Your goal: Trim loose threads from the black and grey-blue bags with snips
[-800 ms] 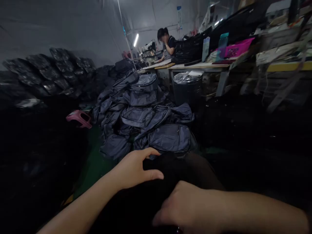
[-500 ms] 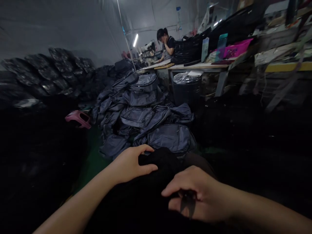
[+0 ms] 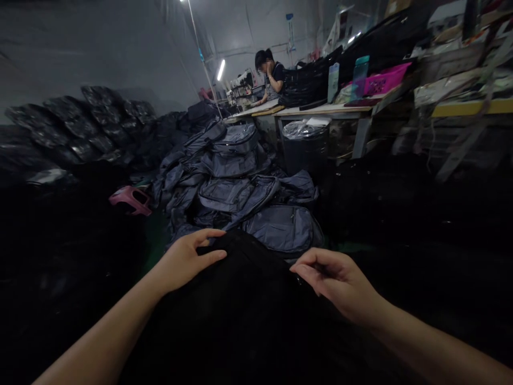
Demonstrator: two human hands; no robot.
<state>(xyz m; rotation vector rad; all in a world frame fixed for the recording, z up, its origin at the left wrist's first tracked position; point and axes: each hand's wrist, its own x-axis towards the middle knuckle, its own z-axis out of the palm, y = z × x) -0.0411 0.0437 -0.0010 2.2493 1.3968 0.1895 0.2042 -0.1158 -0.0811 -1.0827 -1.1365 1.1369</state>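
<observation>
Dim grey sheeting covers the back wall (image 3: 100, 37) of this workshop, and what shows of the floor (image 3: 154, 248) is green, mostly buried under stuff. Down at the front, the left hand (image 3: 184, 261) has thumb and forefinger spread fairly wide, sitting at the upper left edge of some black cloth (image 3: 236, 299). Right hand (image 3: 339, 280) is in a narrow pinch at the cloth's right edge, a tiny glint just under the fingers; too dark to tell what's between the tips. That cloth is right in front of the person, soft and matte, rounded along the top, its lower part lost in shadow.

Just past it is a big slumped pile of backpacks (image 3: 228, 195), blue-grey, slightly shiny and creased, with zips showing. It pretty much fills the middle of the floor. Off to its left there's a pink plastic stool (image 3: 130, 200) tipped over, and farther back a stack of bundles (image 3: 80, 120) in glossy clear wrap. Behind the pile on the right, a dark bin (image 3: 305, 152) with a crinkly liner stands by a worktable (image 3: 328, 111), which holds a teal bottle (image 3: 360, 77) and a bright pink basket (image 3: 387, 80). Farther back, a co-worker (image 3: 274, 80) sits at a sewing machine (image 3: 240, 85).
</observation>
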